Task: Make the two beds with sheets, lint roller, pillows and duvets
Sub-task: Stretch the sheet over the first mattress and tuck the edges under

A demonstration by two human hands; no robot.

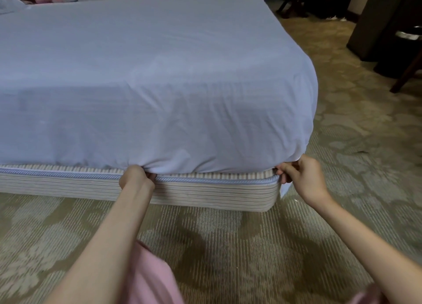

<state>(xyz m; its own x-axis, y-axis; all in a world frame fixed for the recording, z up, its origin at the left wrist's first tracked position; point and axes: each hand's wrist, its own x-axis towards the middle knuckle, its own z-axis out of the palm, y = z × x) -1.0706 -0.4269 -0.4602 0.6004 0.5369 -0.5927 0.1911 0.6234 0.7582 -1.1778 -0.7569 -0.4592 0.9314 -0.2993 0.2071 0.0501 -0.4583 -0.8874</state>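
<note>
Head view: left grip (137, 178) is curled round the hem of the sheet (159, 75), fingers tucked in just above the striped bed base (205, 196). Right grip (299, 178) pinches the same sheet at the corner, a loose flap hanging beneath it. The sheet stretches over the mattress above both grips.

A: left hand (136, 178)?
B: grips the white sheet (159, 75) hem just above the striped base (205, 194) (fingertips tucked under).
A: right hand (301, 178)?
B: pinches sheet at the near corner, fingers curled. Sheet lies fairly smooth on top; patterned carpet (205, 246) below.
</note>
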